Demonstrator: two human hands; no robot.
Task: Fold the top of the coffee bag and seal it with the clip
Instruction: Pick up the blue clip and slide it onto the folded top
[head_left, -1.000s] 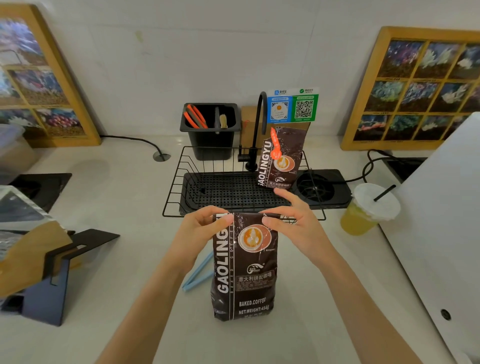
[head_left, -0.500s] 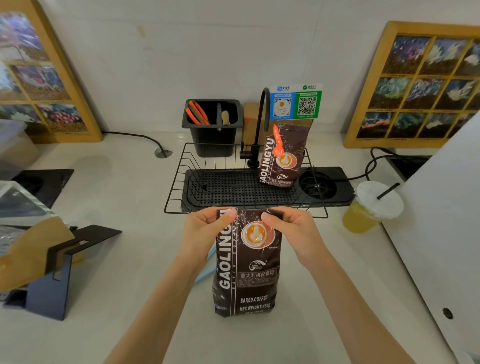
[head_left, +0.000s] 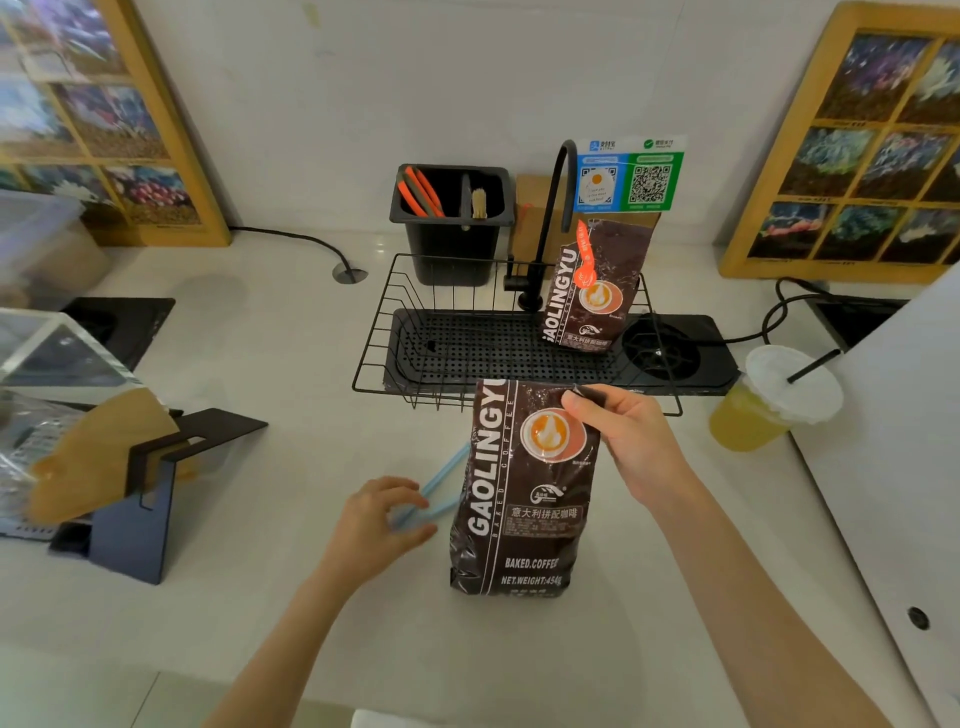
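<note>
A dark brown coffee bag (head_left: 524, 499) stands upright on the white counter in front of me, its top folded down. My right hand (head_left: 626, 441) pinches the bag's folded top right corner. A light blue clip (head_left: 434, 493) lies on the counter just left of the bag. My left hand (head_left: 379, 525) is down at the clip's near end, its fingers curled around it; the clip still rests on the counter.
A black wire rack (head_left: 415, 332) over a drip tray sits behind the bag, with a second coffee bag (head_left: 592, 291) bearing an orange clip. An iced drink cup (head_left: 769, 400) stands right. A filter-paper holder (head_left: 135, 483) stands left. A white appliance (head_left: 904, 467) borders the right.
My left hand has let go of the bag's top left corner and dropped to the blue clip on the counter. My right hand stays on the bag's top.
</note>
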